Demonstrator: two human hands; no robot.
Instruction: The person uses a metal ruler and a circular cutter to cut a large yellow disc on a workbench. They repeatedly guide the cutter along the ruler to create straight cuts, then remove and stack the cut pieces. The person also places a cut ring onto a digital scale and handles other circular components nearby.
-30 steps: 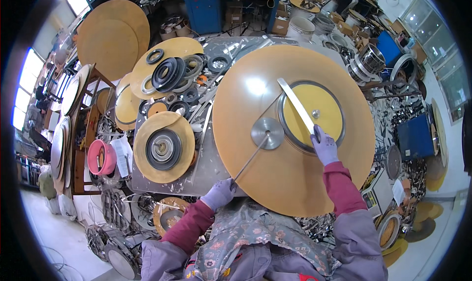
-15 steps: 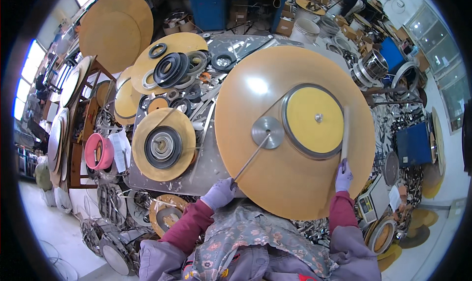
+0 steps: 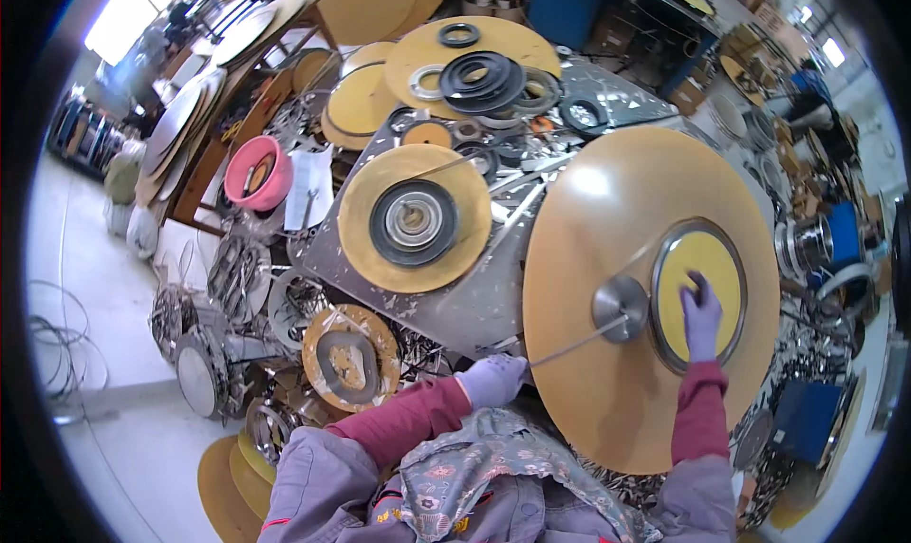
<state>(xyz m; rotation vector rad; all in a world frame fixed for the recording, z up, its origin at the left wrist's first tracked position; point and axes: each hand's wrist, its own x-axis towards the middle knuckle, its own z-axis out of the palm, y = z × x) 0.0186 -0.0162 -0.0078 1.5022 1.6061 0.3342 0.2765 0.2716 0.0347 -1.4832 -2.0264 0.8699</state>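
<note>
A large tan disc [image 3: 579, 230] lies before me. On it are a round metal pulley [image 3: 620, 308] and a yellow disc [image 3: 679, 258] with a dark grey ring [image 3: 661, 339] about its edge. A thin strip [image 3: 638, 255] runs from the pulley toward the ring. My left hand [image 3: 495, 380], at the tan disc's near left edge, is closed on the end of a thin strip [image 3: 574, 346] that reaches the pulley. Over the middle of the yellow disc is my right hand [image 3: 702, 320]; its fingers are blurred and cover the disc's centre.
Left on the grey table [image 3: 446, 320] lies a smaller tan disc [image 3: 365, 206] with a dark wound ring [image 3: 384, 239]. Black rings [image 3: 482, 80] are stacked behind. A pink bowl [image 3: 249, 187] stands at the left. Metal scraps and a blue box [image 3: 807, 418] lie at the right.
My right hand has left the pale flat bar at the ring's edge and moved in over the yellow disc's centre. The left hand keeps its hold. The view has turned to the left.
</note>
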